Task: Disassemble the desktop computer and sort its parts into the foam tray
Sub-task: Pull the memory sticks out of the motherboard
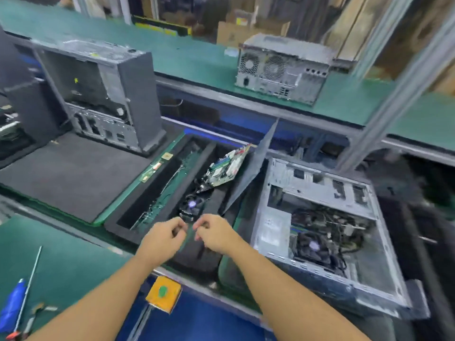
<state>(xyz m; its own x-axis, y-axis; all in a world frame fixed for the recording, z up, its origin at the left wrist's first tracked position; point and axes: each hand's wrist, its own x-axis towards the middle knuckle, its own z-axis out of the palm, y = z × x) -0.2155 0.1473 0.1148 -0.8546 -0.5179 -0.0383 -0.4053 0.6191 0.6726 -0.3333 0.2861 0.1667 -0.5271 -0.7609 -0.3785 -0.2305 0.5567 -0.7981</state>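
Observation:
My left hand point(163, 238) and my right hand point(214, 233) meet over the near end of the black foam tray point(112, 223). Between them they pinch a thin green strip point(187, 236), blurred, possibly a memory stick. In the tray's middle compartment a motherboard point(225, 168) leans tilted, and a cooler fan point(192, 206) lies just below it. The open desktop case point(317, 225) lies on its side to the right, with cables and a second fan point(314, 246) still inside.
An emptied tower case point(103, 94) stands at the back left on a black foam mat point(66, 173). Another case point(283, 68) sits on the far green shelf. A blue-handled screwdriver point(14, 303) lies at the front left. A yellow button box point(163, 294) is below my arms.

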